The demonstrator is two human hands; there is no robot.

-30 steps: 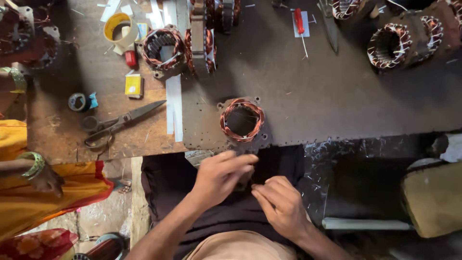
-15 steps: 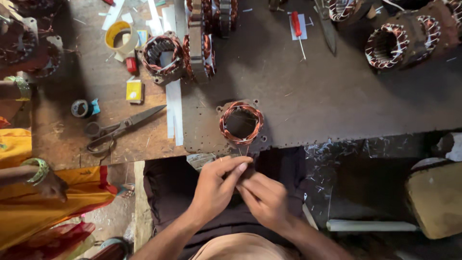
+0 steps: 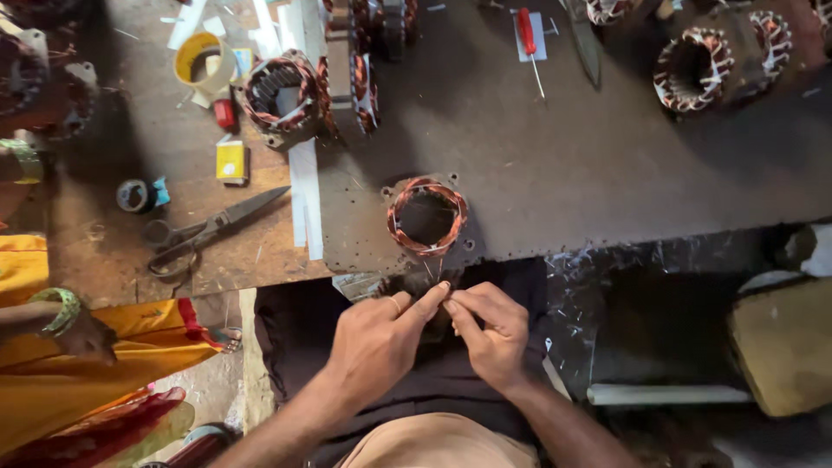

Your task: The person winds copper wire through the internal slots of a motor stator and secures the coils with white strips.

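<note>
A motor stator with copper-red windings [image 3: 426, 217] lies flat near the front edge of the dark metal bench top [image 3: 563, 173]. Thin wire ends hang from its near side toward me. My left hand [image 3: 374, 342] and my right hand [image 3: 490, 334] meet just below the bench edge, fingertips pinched together on those thin wire ends. Both hands hover over my lap, close to the stator but not touching its body.
Several other wound stators [image 3: 282, 95] [image 3: 693, 69] stand at the back. Scissors [image 3: 204, 230], tape rolls [image 3: 204, 61] [image 3: 134, 195], a yellow box [image 3: 231, 160], a white strip [image 3: 305, 199] and a red-handled screwdriver [image 3: 529, 35] lie around. Another person in yellow cloth [image 3: 52, 347] sits at left.
My hands have come together and moved up toward the stator, from slightly apart to fingertips pinching the wire ends. The view has shifted a little.
</note>
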